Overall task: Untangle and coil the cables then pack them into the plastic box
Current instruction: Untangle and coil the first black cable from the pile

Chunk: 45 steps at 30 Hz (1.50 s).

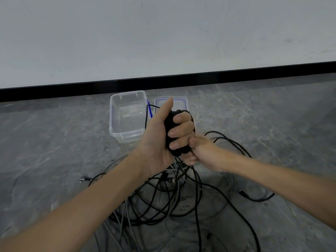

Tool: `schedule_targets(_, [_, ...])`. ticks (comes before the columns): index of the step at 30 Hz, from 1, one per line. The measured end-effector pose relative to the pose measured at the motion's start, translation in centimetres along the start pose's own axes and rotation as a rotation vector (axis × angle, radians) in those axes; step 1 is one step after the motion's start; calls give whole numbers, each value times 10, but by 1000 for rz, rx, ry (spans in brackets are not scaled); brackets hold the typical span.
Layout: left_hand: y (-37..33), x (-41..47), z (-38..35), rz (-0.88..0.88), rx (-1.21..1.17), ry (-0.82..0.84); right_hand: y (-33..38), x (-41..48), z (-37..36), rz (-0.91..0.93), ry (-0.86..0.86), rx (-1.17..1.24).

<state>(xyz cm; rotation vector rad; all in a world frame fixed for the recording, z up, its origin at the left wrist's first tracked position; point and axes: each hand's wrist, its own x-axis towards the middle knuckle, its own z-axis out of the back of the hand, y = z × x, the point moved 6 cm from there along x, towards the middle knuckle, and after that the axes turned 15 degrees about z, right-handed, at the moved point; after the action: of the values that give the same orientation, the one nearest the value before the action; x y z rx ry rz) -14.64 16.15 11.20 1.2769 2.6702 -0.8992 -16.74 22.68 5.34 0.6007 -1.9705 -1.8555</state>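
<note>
While left grip (pixel 158 137) clenched the coil (pixel 168 129) and right grip (pixel 200 151) pinched its tail, the lower-centre tangle (pixel 163 195) risked snagging it; loops could slip.

The grey, stone-patterned floor (pixel 54 142) carries everything. Beyond the fingers (pixel 181 132) and to their left stands an open, clear plastic box (pixel 127 137). Just beside it, straight behind the fingers, its blue-edged lid (pixel 181 101) lies flat. Below the fingers, nearer the person, sprawls a tangle of black and grey cables (pixel 163 202), with loops reaching out to the right. One plug end (pixel 83 179) lies at the tangle's left, another (pixel 242 192) at its right.
</note>
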Motion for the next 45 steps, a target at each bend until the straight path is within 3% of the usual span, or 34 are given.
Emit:
schedule_targets(9, [-15, -1, 7, -143, -199, -62, -29, -12, -31, 46, 94, -27])
schedule_targets(13, [-24, -3, 7, -185, -127, -110, -31, -15, -40, 23, 157, -52])
schedule_targets(16, [-35, -10, 15, -217, 2, -218, -24, -17, -28, 46, 99, -35])
schedule_targets(20, [-52, -19, 35, -337, -42, -344, -22, -31, -21, 90, 140, -279])
schedule_targets(25, [-50, -13, 59, -400, 279, -590, 5, -30, -25, 196, 142, -534])
schedule_targets(33, [-36, -11, 48, -365, 968, -668, 40, -24, -35, 176, 307, -974])
schedule_targets(41, [-35, -10, 45, -336, 1082, -669, 68, -20, -38, 188, 426, -1196])
schedule_targets(45, [-26, -8, 46, -201, 1207, -641, 75, -19, -41, 234, 454, -1246])
